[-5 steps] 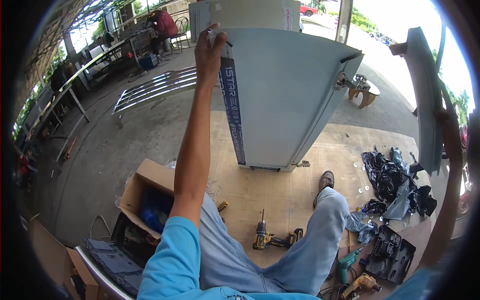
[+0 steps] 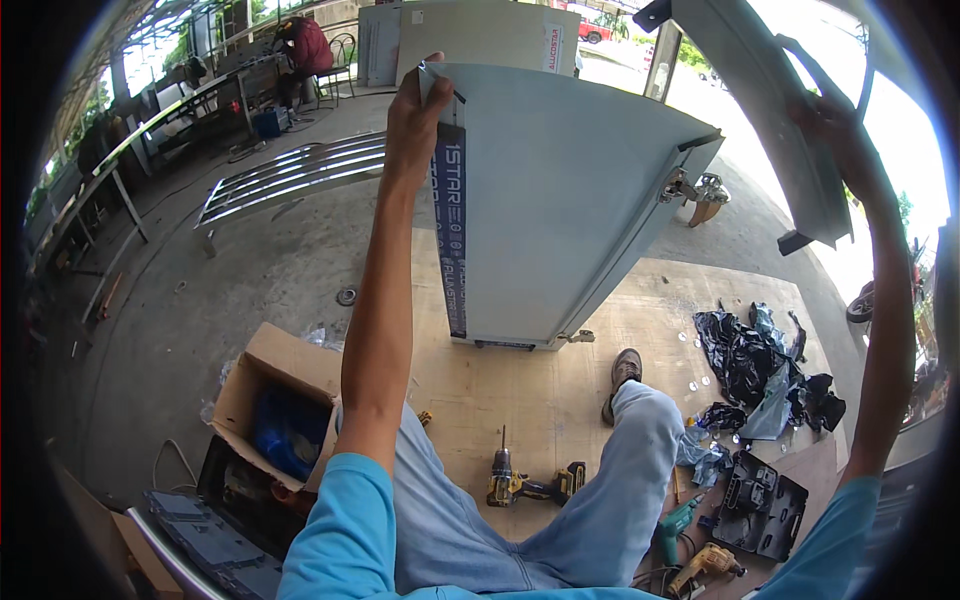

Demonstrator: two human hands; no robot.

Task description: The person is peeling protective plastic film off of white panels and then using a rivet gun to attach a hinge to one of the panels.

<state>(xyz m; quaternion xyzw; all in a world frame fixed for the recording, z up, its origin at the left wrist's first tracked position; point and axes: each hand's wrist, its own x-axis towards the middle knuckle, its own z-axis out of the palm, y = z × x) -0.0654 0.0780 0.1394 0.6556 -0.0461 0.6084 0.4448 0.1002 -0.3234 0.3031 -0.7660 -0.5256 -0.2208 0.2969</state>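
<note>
A tall pale-grey door panel (image 2: 570,210) stands upright before me, with blue printed protective film (image 2: 450,230) along its left edge. My left hand (image 2: 415,110) is closed around its upper left corner. Metal hinges are fixed along the right edge, one near the top (image 2: 679,186) and one near the bottom (image 2: 578,337). High on the right, my right hand (image 2: 835,125) grips a long grey metal channel (image 2: 755,105) with short dark brackets at both ends. The channel is tilted and held apart from the panel; its fingers' far side is partly hidden.
On the board (image 2: 480,400) between my legs lies a yellow-black drill (image 2: 505,480). Crumpled black plastic (image 2: 745,350), an open tool case (image 2: 765,505) and a green power tool (image 2: 677,525) lie right. A cardboard box (image 2: 290,355) stands left; a person (image 2: 308,50) sits far left.
My right hand has raised the metal channel and brought it leftward, closer to the panel's top, tilting it. My left hand keeps its hold on the panel corner. The view has shifted slightly.
</note>
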